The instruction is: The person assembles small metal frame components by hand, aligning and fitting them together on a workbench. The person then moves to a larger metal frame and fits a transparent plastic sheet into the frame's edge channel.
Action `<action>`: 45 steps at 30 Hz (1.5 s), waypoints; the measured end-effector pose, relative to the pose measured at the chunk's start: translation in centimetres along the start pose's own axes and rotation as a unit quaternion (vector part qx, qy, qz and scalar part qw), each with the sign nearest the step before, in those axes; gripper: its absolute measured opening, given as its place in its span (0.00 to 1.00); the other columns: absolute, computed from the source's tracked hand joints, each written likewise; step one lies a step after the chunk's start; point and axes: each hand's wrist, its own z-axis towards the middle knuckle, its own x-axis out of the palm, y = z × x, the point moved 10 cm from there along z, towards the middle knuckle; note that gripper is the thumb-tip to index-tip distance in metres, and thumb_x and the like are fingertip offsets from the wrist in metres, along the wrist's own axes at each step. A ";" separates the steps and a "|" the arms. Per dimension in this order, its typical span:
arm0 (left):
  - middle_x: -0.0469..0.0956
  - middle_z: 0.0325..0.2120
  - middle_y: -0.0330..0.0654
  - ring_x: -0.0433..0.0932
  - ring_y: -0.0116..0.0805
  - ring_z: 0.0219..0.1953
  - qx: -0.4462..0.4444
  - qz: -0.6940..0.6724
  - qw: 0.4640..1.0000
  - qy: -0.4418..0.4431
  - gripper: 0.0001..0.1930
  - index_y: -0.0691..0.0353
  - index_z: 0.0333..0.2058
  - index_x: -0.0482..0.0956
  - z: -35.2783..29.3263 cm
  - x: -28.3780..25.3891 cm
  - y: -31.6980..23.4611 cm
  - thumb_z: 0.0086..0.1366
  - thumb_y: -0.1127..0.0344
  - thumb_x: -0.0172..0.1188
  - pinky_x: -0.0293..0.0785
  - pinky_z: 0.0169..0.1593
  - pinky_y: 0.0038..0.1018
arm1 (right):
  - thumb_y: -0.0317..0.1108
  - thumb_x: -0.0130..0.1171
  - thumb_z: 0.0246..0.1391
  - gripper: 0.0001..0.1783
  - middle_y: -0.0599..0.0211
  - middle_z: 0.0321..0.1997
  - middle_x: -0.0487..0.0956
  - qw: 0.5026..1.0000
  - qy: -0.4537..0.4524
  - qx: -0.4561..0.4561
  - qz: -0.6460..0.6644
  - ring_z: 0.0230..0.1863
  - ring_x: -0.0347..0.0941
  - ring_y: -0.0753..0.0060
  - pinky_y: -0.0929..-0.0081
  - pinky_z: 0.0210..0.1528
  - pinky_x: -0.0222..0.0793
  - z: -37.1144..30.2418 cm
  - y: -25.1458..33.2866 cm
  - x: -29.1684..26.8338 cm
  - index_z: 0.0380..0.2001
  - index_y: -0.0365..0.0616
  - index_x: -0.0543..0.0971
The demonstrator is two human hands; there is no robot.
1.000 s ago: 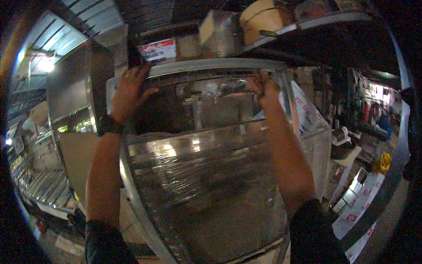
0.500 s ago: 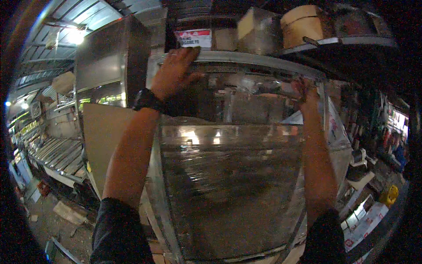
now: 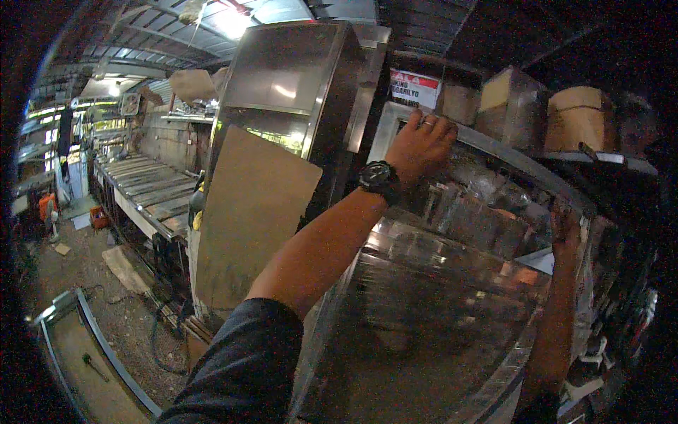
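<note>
Large stainless-steel cabinet [image 3: 438,318], wrapped in clear film, standing upright before the person. Left hand [image 3: 420,145], wearing a black wristwatch [image 3: 379,180], lies with fingers curled over the cabinet's top-left corner. Right hand [image 3: 565,226] grips its upper right edge. Cardboard boxes [image 3: 551,113] sit on the shelf [image 3: 600,159] behind.

We see two bare forearms, sleeves pushed up approx. to the elbows. Left sleeve [image 3: 236,360] is dark navy/black cloth. Left wrist has a chunky black watch [image 3: 379,181] w/ round face; left hand [image 3: 418,145] wears a thin ring [image 3: 428,122]. Right hand [image 3: 565,227] is bare.
</note>
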 end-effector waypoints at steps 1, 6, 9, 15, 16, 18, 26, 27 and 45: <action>0.79 0.53 0.50 0.79 0.49 0.58 -0.004 0.018 1.000 0.012 0.27 0.63 0.59 0.76 0.0 0.2 0.1 0.67 0.54 0.63 0.66 0.68 0.52 | 0.36 0.63 0.70 0.18 0.51 0.58 0.82 1.000 0.024 -0.016 0.009 0.60 0.81 0.53 0.57 0.66 0.81 -0.4 0.5 1.5 0.56 0.35 0.78; 0.85 0.39 0.45 0.86 0.49 0.38 -0.071 -0.010 0.997 0.025 0.21 0.60 0.55 0.77 -1.0 0.7 0.5 0.66 0.57 0.64 0.76 0.54 0.49 | 0.35 0.62 0.70 0.16 0.52 0.56 0.83 0.999 -0.044 -0.016 0.018 0.57 0.82 0.53 0.58 0.63 0.83 1.8 0.1 0.0 0.54 0.35 0.78; 0.86 0.32 0.43 0.87 0.51 0.29 -0.144 -0.071 0.987 -0.026 0.19 0.60 0.53 0.77 -1.6 0.1 -0.2 0.68 0.57 0.64 0.81 0.43 0.45 | 0.34 0.61 0.70 0.15 0.51 0.56 0.83 0.998 -0.064 0.007 0.018 0.56 0.83 0.53 0.59 0.62 0.84 2.9 -0.8 -3.1 0.54 0.35 0.78; 0.85 0.35 0.47 0.86 0.46 0.36 -0.443 -0.484 0.748 -0.100 0.21 0.61 0.58 0.68 -6.4 3.0 -0.2 0.74 0.61 0.65 0.83 0.42 0.39 | 0.33 0.59 0.71 0.14 0.50 0.55 0.83 0.998 -0.051 0.011 0.019 0.54 0.83 0.53 0.59 0.59 0.86 2.8 -1.1 -6.5 0.53 0.35 0.78; 0.85 0.32 0.46 0.86 0.44 0.34 -0.448 -0.568 0.654 -0.221 0.21 0.62 0.59 0.67 -7.4 2.6 0.1 0.75 0.63 0.64 0.83 0.42 0.38 | 0.33 0.59 0.71 0.13 0.49 0.55 0.83 0.999 -0.047 0.012 0.021 0.54 0.84 0.53 0.60 0.59 0.86 2.9 -1.0 -6.8 0.53 0.35 0.78; 0.84 0.34 0.46 0.86 0.41 0.37 -0.473 -0.604 0.580 -0.273 0.24 0.64 0.61 0.64 -8.4 4.0 0.1 0.75 0.64 0.65 0.84 0.44 0.37 | 0.33 0.58 0.72 0.13 0.49 0.55 0.83 0.997 -0.069 0.036 0.022 0.54 0.84 0.52 0.60 0.58 0.87 3.3 -1.8 -8.2 0.53 0.35 0.78; 0.82 0.46 0.49 0.86 0.42 0.42 -0.546 -0.720 0.351 -0.246 0.27 0.67 0.61 0.67 -9.8 8.8 -0.3 0.71 0.65 0.70 0.87 0.46 0.35 | 0.32 0.57 0.72 0.15 0.46 0.59 0.81 0.984 -0.150 0.077 0.052 0.59 0.82 0.50 0.62 0.61 0.86 5.1 -3.6 -14.0 0.55 0.33 0.77; 0.82 0.46 0.49 0.86 0.41 0.42 -0.535 -0.732 0.349 -0.237 0.26 0.66 0.60 0.69 -9.5 8.8 -0.1 0.71 0.65 0.70 0.87 0.45 0.35 | 0.32 0.57 0.71 0.16 0.45 0.60 0.80 0.989 -0.109 0.081 0.059 0.60 0.81 0.49 0.62 0.62 0.85 4.9 -3.7 -13.1 0.55 0.33 0.77; 0.84 0.39 0.51 0.89 0.51 0.36 -0.502 -0.733 0.374 -0.266 0.17 0.66 0.47 0.73 -8.1 7.4 0.4 0.70 0.65 0.72 0.89 0.40 0.43 | 0.48 0.67 0.67 0.23 0.55 0.52 0.85 0.979 -0.171 0.104 -0.026 0.57 0.83 0.52 0.51 0.61 0.82 0.5 -1.9 -6.0 0.52 0.40 0.79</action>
